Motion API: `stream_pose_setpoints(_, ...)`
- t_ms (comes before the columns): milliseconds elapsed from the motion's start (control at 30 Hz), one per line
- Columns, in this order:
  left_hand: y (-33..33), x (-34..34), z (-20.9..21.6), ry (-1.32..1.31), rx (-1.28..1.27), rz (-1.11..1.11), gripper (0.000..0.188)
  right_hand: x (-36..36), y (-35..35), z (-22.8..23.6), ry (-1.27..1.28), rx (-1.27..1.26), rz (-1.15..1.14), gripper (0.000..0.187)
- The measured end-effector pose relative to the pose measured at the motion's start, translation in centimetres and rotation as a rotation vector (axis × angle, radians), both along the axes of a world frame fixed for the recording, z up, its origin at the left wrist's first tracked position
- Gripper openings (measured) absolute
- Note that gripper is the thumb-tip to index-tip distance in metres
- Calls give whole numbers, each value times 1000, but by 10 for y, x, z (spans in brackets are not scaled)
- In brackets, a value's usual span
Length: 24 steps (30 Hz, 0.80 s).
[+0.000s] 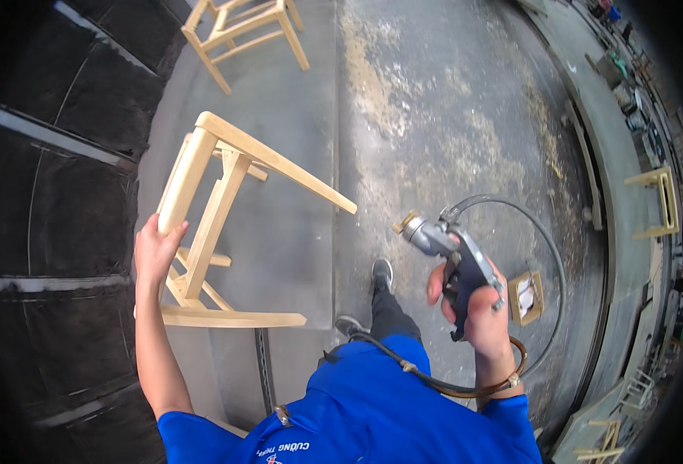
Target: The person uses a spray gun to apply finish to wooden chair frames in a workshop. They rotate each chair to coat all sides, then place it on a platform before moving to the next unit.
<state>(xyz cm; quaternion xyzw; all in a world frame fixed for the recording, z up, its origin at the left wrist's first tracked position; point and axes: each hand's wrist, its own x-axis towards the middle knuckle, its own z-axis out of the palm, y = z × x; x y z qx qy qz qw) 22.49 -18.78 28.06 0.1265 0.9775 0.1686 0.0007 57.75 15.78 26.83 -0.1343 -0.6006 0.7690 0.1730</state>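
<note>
My left hand (154,249) grips one leg of a bare, light wooden chair frame (211,203) and holds it tilted above the floor, its legs pointing right. My right hand (476,303) is closed on the handle of a grey spray gun (448,247) whose brass nozzle points left toward the frame. Black and brown hoses (544,255) loop from the gun round my right wrist and back to my waist. I wear a blue shirt (372,410); my shoes show below the gun.
A second unfinished chair frame (242,31) stands at the top. Dark panels (55,232) fill the left side. Sawdust lies on the grey concrete floor (434,116). A small wooden box (527,297) sits right of the gun, more wooden frames (658,203) at the right edge.
</note>
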Motion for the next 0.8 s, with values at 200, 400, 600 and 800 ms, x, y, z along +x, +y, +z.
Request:
stream_pose_setpoints(200, -8, -33, 15, -33, 154, 146, 39, -10, -14, 30, 4, 77, 79, 90)
stream_pose_setpoints(400, -79, -32, 19, 14, 281, 238, 35, -2, -9, 14, -221, 70, -35, 86)
stream_pose_setpoints(600, -147, -2, 10, 63, 489, 245, 33, 11, -9, 26, -197, 129, 17, 85)
stream_pose_setpoints(800, -202, 40, -6, 122, 511, 329, 36, 24, -15, 37, -260, 184, -108, 76)
